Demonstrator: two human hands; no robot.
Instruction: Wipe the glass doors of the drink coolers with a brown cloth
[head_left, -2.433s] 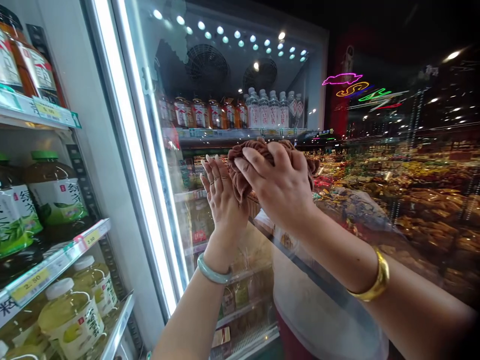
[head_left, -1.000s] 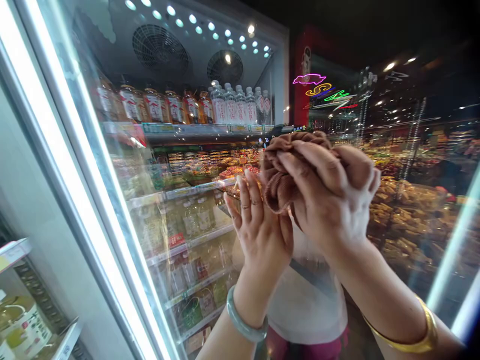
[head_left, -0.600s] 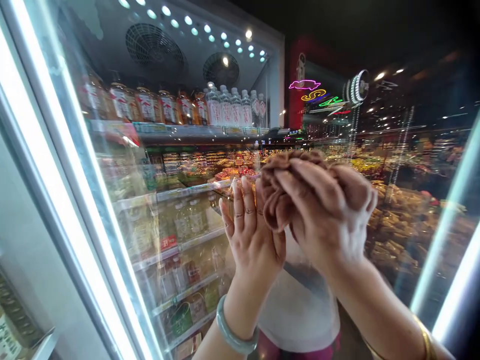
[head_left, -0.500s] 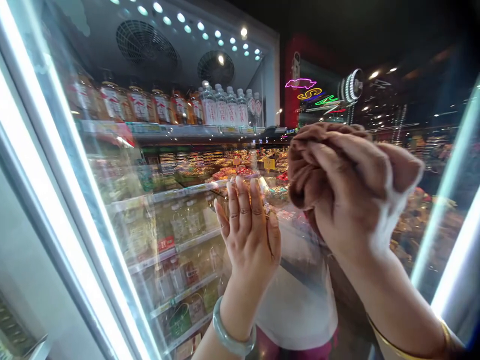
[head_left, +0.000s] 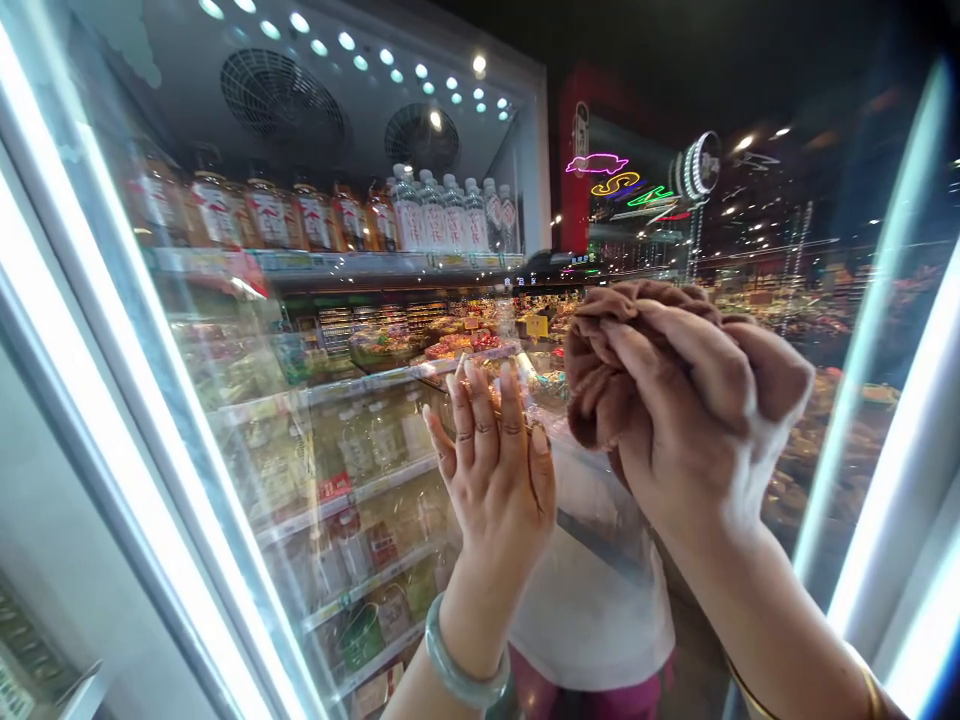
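Note:
My left hand [head_left: 499, 480] lies flat on the glass door [head_left: 420, 430] with its fingers stretched upward and holds nothing. A pale green bangle [head_left: 465, 665] circles that wrist. To its right, my right hand [head_left: 690, 400] is closed around a bunched brown cloth [head_left: 596, 385], which is against or very near the glass. The folds of the cloth stick out to the left of the fingers, and part of it is hidden inside the grip. A thin gold bracelet [head_left: 757, 700] shows on the right wrist.
Bright light strips [head_left: 127, 420] run along the left side, with another strip [head_left: 892, 470] at right. Beyond the glass, amber bottles [head_left: 270, 210] and clear bottles [head_left: 435, 215] stand on a shelf. Lower shelves carry packaged goods. A person's white top [head_left: 592, 590], neon signs and store displays show in the glass.
My right hand and the brown cloth have moved down and slightly left across the glass. My left hand stays in nearly the same place; the view has shifted slightly.

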